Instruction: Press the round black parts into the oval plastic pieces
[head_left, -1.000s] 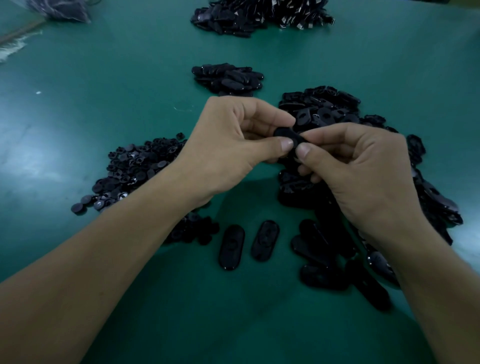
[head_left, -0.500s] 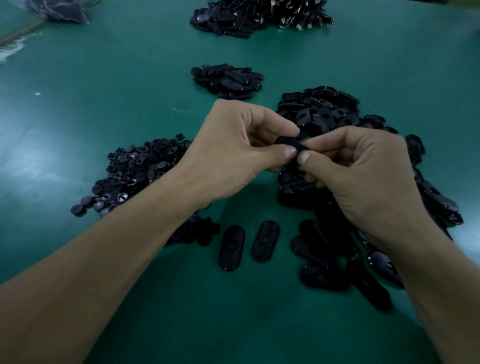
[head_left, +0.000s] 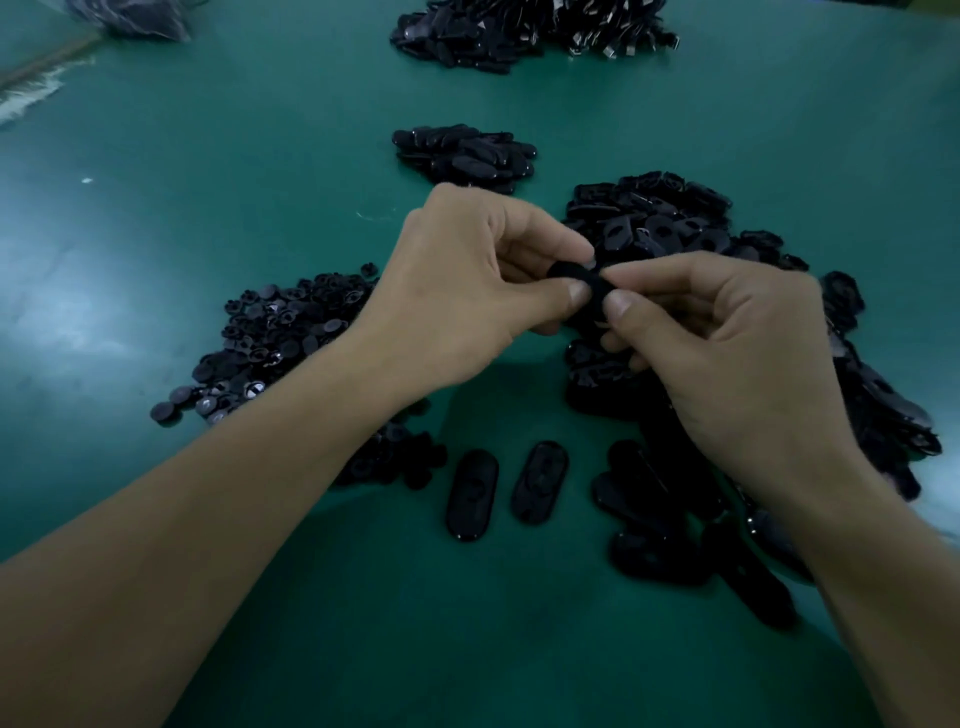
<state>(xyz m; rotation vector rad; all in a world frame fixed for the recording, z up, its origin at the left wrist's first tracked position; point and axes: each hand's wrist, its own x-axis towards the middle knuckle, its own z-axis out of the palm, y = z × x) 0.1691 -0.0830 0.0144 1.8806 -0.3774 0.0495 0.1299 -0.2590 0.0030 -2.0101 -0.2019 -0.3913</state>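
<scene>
Hands meet over the green table (head_left: 208, 156) much as they did 1 second ago: the left hand (head_left: 467, 291) and right hand (head_left: 727, 353) have barely shifted, and both keep their fingers curled around 1 small black oval piece (head_left: 571, 273), held in the air between them. Each thumb presses on its near face, the 2 thumb tips almost touching, while the index fingers close over its far edge. Whether a round part already sits in the piece cannot be told, since the fingers cover most of it. Half a second ago the pinch sat slightly lower; now it is back at about its first height. Nothing on the table has moved. The heap of round black parts (head_left: 291, 338) lies under and beyond the left wrist, and the larger heap of oval pieces (head_left: 649, 223) spreads behind and beneath the right hand. 2 loose ovals, one (head_left: 471, 493) just beside the other (head_left: 539, 480), rest side by side between the forearms. A small pile (head_left: 465, 153) sits farther back, and a bigger pile (head_left: 530, 26) lies at the far edge.
</scene>
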